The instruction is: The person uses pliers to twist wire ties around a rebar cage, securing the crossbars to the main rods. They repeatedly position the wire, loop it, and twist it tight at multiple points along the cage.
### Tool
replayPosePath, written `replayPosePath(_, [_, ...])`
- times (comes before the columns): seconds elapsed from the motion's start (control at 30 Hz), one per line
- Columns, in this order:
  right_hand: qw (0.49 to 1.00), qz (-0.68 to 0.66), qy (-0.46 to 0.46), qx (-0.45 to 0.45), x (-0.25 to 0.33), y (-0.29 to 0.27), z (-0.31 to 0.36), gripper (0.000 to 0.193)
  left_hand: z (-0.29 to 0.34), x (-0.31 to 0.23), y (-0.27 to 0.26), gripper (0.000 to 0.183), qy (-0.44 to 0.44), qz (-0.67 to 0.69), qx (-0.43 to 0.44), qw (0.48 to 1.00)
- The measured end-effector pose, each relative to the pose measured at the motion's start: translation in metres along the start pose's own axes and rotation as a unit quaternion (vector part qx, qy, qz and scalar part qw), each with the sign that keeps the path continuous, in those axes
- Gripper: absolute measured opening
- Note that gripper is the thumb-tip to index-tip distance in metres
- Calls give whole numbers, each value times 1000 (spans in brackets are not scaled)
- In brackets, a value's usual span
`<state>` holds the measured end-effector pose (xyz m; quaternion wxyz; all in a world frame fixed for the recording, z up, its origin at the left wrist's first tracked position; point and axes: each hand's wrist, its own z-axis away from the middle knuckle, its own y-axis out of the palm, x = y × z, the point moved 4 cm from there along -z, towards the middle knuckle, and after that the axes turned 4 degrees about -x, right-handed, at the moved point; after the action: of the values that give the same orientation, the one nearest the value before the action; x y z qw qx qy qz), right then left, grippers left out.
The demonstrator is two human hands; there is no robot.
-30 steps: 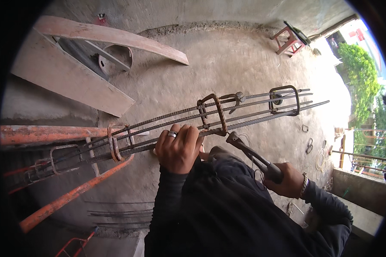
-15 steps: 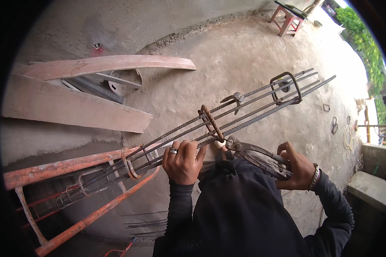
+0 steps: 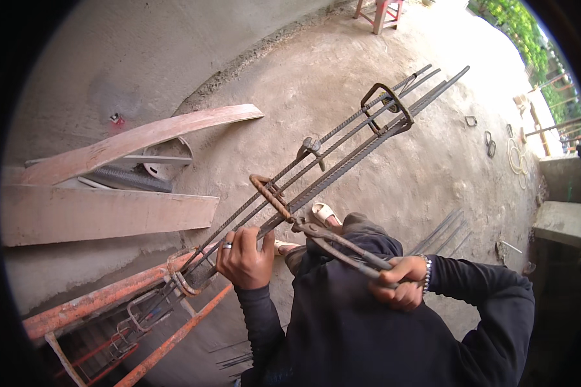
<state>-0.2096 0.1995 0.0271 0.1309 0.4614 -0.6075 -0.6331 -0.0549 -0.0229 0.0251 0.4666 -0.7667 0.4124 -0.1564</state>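
Concrete floor (image 3: 381, 174), gripped rebar cage (image 3: 342, 161), pincers (image 3: 342, 248)

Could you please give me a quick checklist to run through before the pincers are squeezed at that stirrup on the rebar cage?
1. Left hand steadying the rebar cage: ok, its grip is closed around the long bars.
2. Right hand on the pincers: ok, it grips both handles near their ends.
3. Pincer head at the rusty stirrup: ok, it sits just below the stirrup where it crosses the bars.
4. Tie wire caught in the jaws: cannot tell, too small to see.
5. Cage supported: ok at the near end, on the orange trestle; far end cannot tell.
6. Sandalled foot away from the bars: cannot tell, it is directly under them.
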Motion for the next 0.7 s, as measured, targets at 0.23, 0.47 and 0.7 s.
replayPosePath(0.23, [883, 344, 18, -320, 38, -31, 32, 44, -5, -5, -8, 30, 10, 47, 32, 998])
replayPosePath(0.47, [649, 574, -179, -466, 70, 17, 48, 62, 7, -19, -32, 47, 2, 91, -47, 995])
replayPosePath(0.7, [-61, 803, -262, -532, 19, 24, 43, 50, 82, -30, -43, 45, -44, 192, -112, 974])
